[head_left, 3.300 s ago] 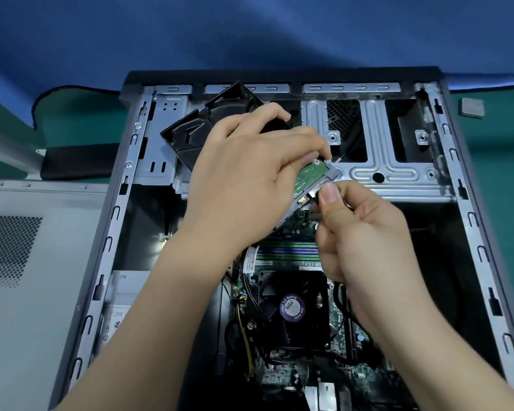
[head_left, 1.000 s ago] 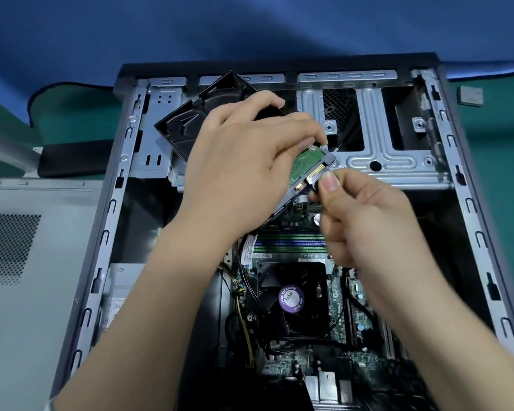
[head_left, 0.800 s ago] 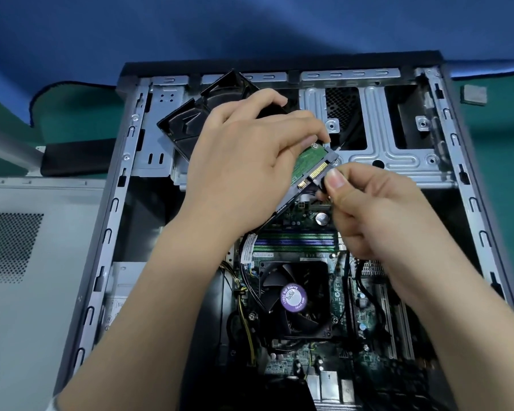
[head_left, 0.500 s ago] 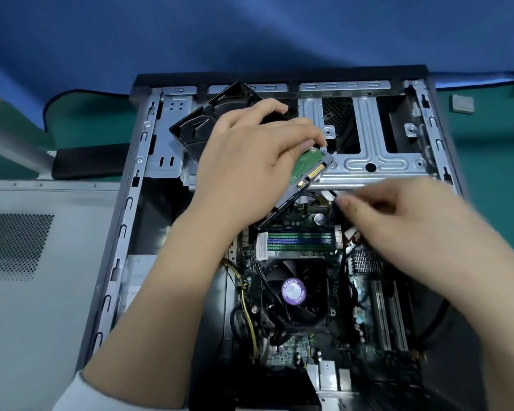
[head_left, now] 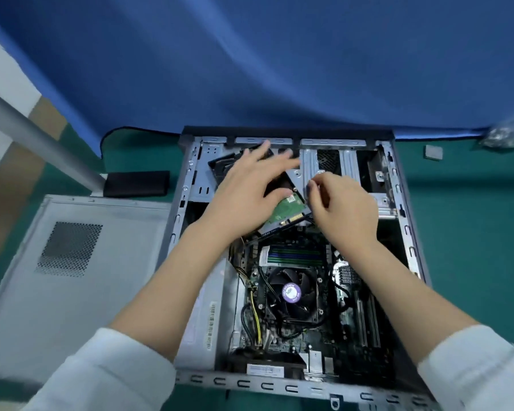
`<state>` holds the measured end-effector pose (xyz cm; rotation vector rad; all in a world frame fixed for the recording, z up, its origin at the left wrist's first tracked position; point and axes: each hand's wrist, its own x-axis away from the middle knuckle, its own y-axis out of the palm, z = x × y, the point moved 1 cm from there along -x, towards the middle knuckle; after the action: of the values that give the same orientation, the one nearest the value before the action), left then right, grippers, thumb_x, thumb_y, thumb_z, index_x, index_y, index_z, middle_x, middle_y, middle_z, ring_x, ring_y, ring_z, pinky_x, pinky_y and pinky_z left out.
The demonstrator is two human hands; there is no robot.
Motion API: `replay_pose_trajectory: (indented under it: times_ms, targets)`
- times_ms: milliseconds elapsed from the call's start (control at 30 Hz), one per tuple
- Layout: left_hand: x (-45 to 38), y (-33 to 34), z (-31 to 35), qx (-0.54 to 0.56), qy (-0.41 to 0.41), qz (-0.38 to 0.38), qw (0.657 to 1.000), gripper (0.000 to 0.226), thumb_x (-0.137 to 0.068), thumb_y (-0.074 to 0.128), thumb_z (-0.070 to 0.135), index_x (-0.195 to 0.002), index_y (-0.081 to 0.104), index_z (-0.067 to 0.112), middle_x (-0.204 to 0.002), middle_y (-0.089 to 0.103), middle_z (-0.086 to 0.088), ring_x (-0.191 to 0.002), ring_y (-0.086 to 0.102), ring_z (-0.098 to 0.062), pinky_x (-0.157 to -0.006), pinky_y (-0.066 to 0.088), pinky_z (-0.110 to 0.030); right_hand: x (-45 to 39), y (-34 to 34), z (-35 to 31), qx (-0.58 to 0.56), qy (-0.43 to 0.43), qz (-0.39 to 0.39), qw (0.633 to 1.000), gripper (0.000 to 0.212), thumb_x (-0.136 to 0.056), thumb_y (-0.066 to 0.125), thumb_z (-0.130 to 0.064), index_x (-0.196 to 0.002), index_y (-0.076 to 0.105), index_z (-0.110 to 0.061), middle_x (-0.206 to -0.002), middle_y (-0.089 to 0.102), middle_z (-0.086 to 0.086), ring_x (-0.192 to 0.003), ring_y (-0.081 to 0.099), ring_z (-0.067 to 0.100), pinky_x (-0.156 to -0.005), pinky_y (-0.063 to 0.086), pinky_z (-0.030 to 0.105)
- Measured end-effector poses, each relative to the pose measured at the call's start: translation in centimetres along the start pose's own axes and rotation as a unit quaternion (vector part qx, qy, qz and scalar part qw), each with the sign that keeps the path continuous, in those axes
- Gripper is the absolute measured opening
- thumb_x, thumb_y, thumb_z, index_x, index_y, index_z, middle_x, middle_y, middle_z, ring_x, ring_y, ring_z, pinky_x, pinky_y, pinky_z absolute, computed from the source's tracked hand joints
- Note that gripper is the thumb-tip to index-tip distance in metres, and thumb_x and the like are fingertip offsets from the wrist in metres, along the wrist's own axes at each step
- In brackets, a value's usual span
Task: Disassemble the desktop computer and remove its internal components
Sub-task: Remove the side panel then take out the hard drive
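The open desktop case lies flat on a green mat. At its upper left, a hard drive is tilted up in a black caddy, green circuit board and gold connector facing me. My left hand lies on the drive and caddy with straight, spread, blurred fingers and its thumb beside the board. My right hand is curled at the drive's right edge, fingertips pinching there. Nothing is plugged into the drive's connector.
Below the drive are the RAM sticks, the CPU fan and the power supply. The removed side panel lies left of the case beside a black block. A small grey square lies at the right.
My right hand pulled away from the drive's connector to the right, then came back to the drive's right edge. My left fingers straightened over the drive. The camera pulled back.
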<state>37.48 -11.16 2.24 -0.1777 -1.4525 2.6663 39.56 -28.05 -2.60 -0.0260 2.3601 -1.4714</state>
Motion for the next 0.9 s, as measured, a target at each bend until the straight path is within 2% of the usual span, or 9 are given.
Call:
replay_pose_trajectory:
  times_ms: [67,167,267,367,533,667,800,900]
  targets:
    - [0.7,0.4,0.7,-0.039,-0.124,0.056,0.990,0.061,-0.090,0.055,0.046,-0.145,0.030,0.035,-0.158,0.014,0.000,-0.146,0.000,-0.023,-0.118,0.003,-0.049,0.0,0.0,-0.2,0.001,0.003,-0.001,1.000,0.018,-0.092,0.045,-0.035,-0.082,0.058,-0.027,-0.065,0.041,-0.014,-0.065,0.050,0.015,-0.044,0.021,0.024]
    - [1.7,2.0,2.8,-0.039,-0.314,0.018,0.949,0.090,-0.077,0.045,0.076,-0.149,0.014,0.034,-0.157,-0.013,-0.014,-0.142,-0.016,-0.037,-0.114,-0.002,-0.052,0.1,-0.2,-0.2,-0.005,0.001,-0.007,1.000,0.015,-0.090,0.048,-0.033,-0.084,0.060,-0.025,-0.066,0.043,-0.014,-0.067,0.051,0.016,-0.048,0.027,0.025]
    - [1.4,3.1,4.4,-0.024,-0.380,0.001,0.925,0.100,-0.070,0.045,0.083,-0.150,0.006,0.035,-0.156,-0.019,-0.015,-0.140,-0.007,-0.046,-0.114,0.008,-0.053,0.0,-0.3,-0.2,-0.011,0.007,-0.020,1.000,0.014,-0.090,0.048,-0.032,-0.085,0.059,-0.025,-0.068,0.045,-0.013,-0.069,0.049,0.014,-0.050,0.031,0.025]
    - [0.5,3.2,4.8,-0.038,-0.406,0.016,0.913,0.098,-0.069,0.050,0.078,-0.148,0.012,0.035,-0.156,-0.012,-0.014,-0.133,0.012,-0.045,-0.109,0.017,-0.049,0.0,-0.1,-0.1,-0.013,0.009,-0.022,1.000,0.013,-0.091,0.048,-0.031,-0.085,0.057,-0.026,-0.067,0.044,-0.014,-0.068,0.043,0.012,-0.049,0.030,0.025]
    - [0.0,3.6,5.2,-0.015,-0.413,0.030,0.910,0.097,-0.068,0.053,0.076,-0.147,0.012,0.038,-0.155,-0.008,-0.005,-0.127,0.017,-0.042,-0.106,0.017,-0.046,-0.2,0.0,0.3,-0.029,0.015,-0.040,0.999,0.014,-0.094,0.045,-0.028,-0.088,0.058,-0.025,-0.072,0.048,-0.011,-0.073,0.047,0.015,-0.053,0.035,0.029]
    - [0.2,3.2,4.9,-0.005,-0.411,0.054,0.910,0.098,-0.062,0.064,0.070,-0.144,0.021,0.038,-0.154,0.004,-0.002,-0.119,0.027,-0.038,-0.094,0.027,-0.043,-0.6,-0.1,0.7,-0.047,0.023,-0.070,0.996,0.018,-0.096,0.043,-0.030,-0.090,0.059,-0.026,-0.078,0.060,-0.005,-0.078,0.054,0.018,-0.059,0.043,0.033]
    - [2.0,2.0,4.3,0.002,-0.380,0.079,0.922,0.112,-0.054,0.069,0.067,-0.145,0.009,0.042,-0.150,0.017,0.003,-0.114,0.035,-0.034,-0.089,0.029,-0.040,-1.5,-0.7,0.5,-0.129,0.102,-0.103,0.981,0.016,-0.094,0.047,-0.030,-0.084,0.060,-0.028,-0.073,0.061,-0.012,-0.068,0.056,0.010,-0.060,0.041,0.027]
    - [3.9,0.2,3.3,0.125,-0.342,0.085,0.928,0.112,-0.048,0.065,0.059,-0.143,0.006,0.049,-0.143,0.028,0.010,-0.117,0.039,-0.026,-0.099,0.034,-0.040,-1.5,-1.0,-0.4,-0.190,0.142,-0.058,0.970,0.014,-0.094,0.049,-0.026,-0.085,0.059,-0.026,-0.067,0.056,-0.017,-0.063,0.051,-0.001,-0.053,0.036,0.015]
